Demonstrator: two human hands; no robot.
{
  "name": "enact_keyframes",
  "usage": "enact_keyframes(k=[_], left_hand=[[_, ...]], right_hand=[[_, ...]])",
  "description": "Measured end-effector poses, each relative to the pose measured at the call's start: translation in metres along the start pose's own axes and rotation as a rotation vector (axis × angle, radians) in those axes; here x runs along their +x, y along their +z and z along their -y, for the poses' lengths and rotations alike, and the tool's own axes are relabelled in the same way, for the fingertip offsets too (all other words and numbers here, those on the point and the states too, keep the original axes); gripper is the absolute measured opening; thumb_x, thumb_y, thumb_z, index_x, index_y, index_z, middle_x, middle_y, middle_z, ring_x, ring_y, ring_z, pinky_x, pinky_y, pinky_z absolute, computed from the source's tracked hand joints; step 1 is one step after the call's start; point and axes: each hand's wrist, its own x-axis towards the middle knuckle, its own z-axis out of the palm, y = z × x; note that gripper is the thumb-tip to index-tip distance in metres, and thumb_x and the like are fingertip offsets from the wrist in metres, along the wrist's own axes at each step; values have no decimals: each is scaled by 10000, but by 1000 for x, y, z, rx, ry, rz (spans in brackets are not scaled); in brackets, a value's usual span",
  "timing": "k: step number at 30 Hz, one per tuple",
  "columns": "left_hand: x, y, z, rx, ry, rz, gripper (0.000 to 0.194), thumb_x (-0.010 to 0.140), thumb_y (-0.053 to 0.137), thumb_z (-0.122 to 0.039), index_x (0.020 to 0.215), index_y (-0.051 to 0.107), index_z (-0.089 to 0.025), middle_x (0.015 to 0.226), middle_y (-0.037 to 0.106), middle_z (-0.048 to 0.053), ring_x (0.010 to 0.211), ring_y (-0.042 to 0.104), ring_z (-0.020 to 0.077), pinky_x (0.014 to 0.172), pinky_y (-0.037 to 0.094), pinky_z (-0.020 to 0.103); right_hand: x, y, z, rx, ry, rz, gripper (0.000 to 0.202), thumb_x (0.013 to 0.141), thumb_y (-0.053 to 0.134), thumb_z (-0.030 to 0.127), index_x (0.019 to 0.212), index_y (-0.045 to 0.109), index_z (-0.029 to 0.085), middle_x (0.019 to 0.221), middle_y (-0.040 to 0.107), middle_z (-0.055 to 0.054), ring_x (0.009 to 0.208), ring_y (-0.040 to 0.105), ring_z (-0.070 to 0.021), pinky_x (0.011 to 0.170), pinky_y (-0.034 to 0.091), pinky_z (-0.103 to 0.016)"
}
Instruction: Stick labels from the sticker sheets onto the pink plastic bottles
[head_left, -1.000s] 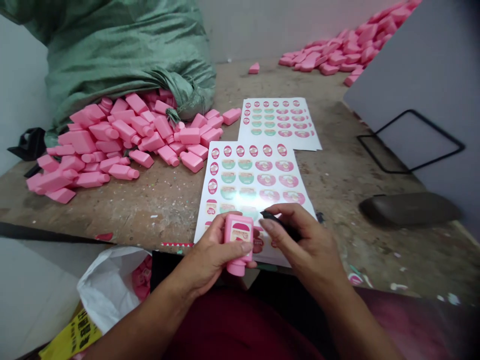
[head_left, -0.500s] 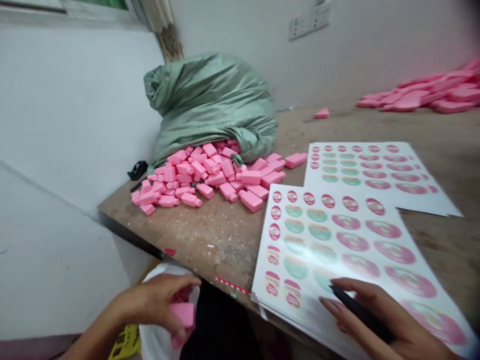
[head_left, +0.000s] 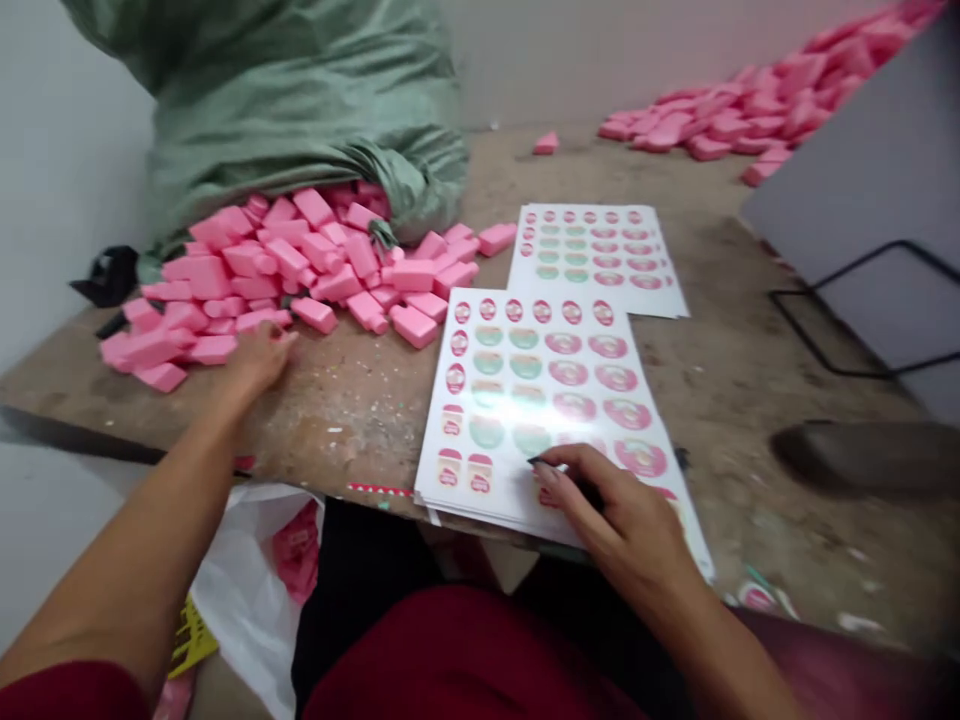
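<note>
My left hand (head_left: 264,358) is at the near edge of a heap of small pink plastic bottles (head_left: 206,275), close against one pink bottle (head_left: 262,320). Its fingers are blurred and partly hidden, so their grip does not show. My right hand (head_left: 619,505) is closed around a black pen-like tool (head_left: 534,462), mostly covered by the fingers. The tool's tip is over the lower part of a stack of sticker sheets (head_left: 517,505), printed with pink and green labels. A second sticker sheet (head_left: 600,290) lies behind it.
A large green sack (head_left: 300,110) spills the bottles onto the wooden table (head_left: 337,410). A white bag (head_left: 247,560) with pink items hangs below the front edge. More pink bottles (head_left: 720,120) lie at the back right, near a grey panel (head_left: 870,220) with a black wire frame (head_left: 847,370).
My left hand has gone from above the white bag, where it held a pink bottle, up to the heap; that bottle is out of it. The view has shifted right and down.
</note>
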Motion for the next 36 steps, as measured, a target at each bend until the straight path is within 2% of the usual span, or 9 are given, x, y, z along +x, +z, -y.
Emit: enact_keyframes(k=[4,7,9,12,15,18,22,29,36], left_hand=[[-16,1,3,-185,-124,-140,295,856,609,-367,1016,454,-173,1089,597,117,1076,570,329,924,427,468],[-42,9,-20,-381,-109,-199,418,793,680,-281,1127,444,-193,1195,575,77,1051,583,240,881,478,382],[-67,18,-50,-649,-67,-76,410,804,662,-312,1162,493,-203,1174,608,54,936,613,180,778,522,316],[-106,35,-101,-1371,-91,479,450,713,750,-325,1103,615,-146,1023,680,79,778,623,166,687,534,297],[-129,52,-135,-1641,-148,679,444,698,781,-240,1102,632,-133,957,707,71,760,643,149,695,531,262],[-132,66,-146,-1702,-221,680,472,727,761,-177,1169,598,-150,965,709,58,782,664,146,712,532,255],[-127,77,-143,-1700,-295,657,496,769,727,-150,1233,552,-170,1040,705,77,875,686,173,791,540,293],[-128,81,-141,-1719,-271,667,544,758,751,-201,1250,522,-165,1088,695,115,989,681,237,820,519,331],[-130,82,-142,-1706,-273,664,538,754,755,-216,1244,539,-169,1096,687,105,962,669,219,828,508,332]], right_hand=[[-6,2,-2,-160,-82,20,202,900,538,365,890,706,253,798,767,-8,626,647,-199,630,418,-319],[-6,5,-1,-193,-122,19,177,909,538,322,938,695,246,825,774,-4,621,621,-193,648,400,-324],[-4,9,1,-205,-148,15,163,915,538,305,944,687,245,817,770,2,603,594,-188,641,387,-319],[1,14,4,-242,-174,-1,154,920,539,298,928,684,245,789,757,6,574,556,-187,619,363,-306],[6,18,8,-282,-214,-27,150,922,541,289,909,681,236,722,734,9,549,525,-183,614,342,-295],[9,21,10,-320,-250,-62,165,930,527,280,872,674,229,646,702,14,522,488,-172,610,318,-287],[11,22,12,-360,-262,-98,195,939,507,276,843,667,222,607,682,14,494,445,-163,613,296,-293],[11,21,16,-415,-210,-28,234,954,479,309,851,672,228,624,694,-5,506,448,-169,621,283,-301],[13,21,18,-383,-130,12,204,931,506,313,842,668,227,644,701,-8,531,516,-188,598,296,-295]])
